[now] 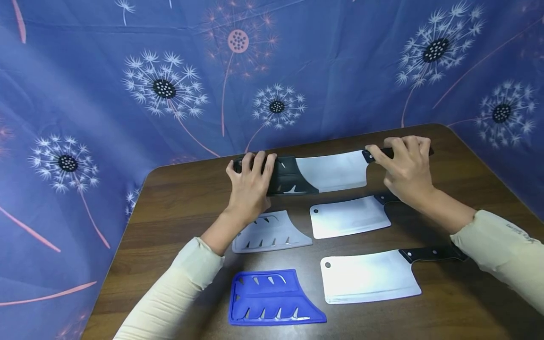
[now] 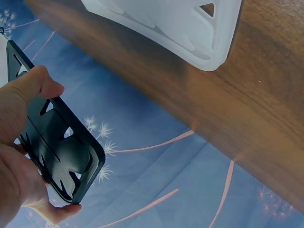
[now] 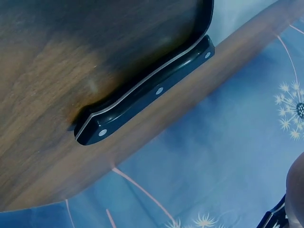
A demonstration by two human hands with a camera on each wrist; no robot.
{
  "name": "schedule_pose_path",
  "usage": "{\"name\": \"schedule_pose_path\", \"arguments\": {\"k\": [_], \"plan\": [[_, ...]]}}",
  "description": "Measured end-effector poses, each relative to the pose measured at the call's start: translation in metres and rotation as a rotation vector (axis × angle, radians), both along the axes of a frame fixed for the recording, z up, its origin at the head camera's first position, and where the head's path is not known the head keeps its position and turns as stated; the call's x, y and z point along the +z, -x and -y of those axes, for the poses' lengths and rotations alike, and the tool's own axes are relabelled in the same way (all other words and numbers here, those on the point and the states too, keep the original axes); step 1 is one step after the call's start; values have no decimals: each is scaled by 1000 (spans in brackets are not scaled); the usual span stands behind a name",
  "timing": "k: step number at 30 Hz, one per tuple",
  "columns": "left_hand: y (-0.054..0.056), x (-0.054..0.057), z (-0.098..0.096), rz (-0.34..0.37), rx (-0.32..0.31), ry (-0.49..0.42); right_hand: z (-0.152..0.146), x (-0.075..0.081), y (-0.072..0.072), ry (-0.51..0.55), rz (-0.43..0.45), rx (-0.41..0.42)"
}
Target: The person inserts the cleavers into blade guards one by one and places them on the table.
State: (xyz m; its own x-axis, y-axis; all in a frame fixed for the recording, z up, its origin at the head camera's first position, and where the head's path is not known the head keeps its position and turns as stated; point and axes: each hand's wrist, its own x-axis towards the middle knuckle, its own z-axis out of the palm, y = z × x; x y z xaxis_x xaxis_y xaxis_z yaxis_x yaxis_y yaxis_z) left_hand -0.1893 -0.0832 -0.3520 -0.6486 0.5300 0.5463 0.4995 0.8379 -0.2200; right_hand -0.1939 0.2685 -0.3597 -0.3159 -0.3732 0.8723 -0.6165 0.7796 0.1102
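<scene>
At the far side of the table, my left hand (image 1: 250,186) grips a black slotted blade guard (image 1: 289,174), thumb and fingers on its edges in the left wrist view. A cleaver (image 1: 333,171) reaches into the guard; its front end is hidden there, while the rear of the blade shows. My right hand (image 1: 408,170) holds this cleaver by its black handle (image 3: 273,219). Nearer lie a second cleaver (image 1: 350,218) and a whitish guard (image 1: 276,231), below my hands. Closest to me lie a third cleaver (image 1: 369,278) and a blue guard (image 1: 276,297).
Everything lies on a brown wooden table (image 1: 170,226) with rounded far corners. A blue cloth with dandelion prints (image 1: 340,61) hangs behind it and along both sides. The two lying cleavers have their handles to the right, with the guards to their left.
</scene>
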Motion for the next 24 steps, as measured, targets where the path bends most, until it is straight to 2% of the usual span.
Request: {"name": "schedule_pose_path", "arguments": {"k": [9,13,17,21,24], "plan": [[-3,6,1,13,-28,66,10,6,7,8,-105,0],[-1,6,2,49,-6,-6,14,9,9,-18,-86,-16],[1,5,4,74,6,-78,16,6,9,-54,-38,-46],[1,2,4,72,7,-86,16,0,7,-78,4,-56],[1,1,3,59,5,-65,17,-4,7,-62,-13,-50]]}}
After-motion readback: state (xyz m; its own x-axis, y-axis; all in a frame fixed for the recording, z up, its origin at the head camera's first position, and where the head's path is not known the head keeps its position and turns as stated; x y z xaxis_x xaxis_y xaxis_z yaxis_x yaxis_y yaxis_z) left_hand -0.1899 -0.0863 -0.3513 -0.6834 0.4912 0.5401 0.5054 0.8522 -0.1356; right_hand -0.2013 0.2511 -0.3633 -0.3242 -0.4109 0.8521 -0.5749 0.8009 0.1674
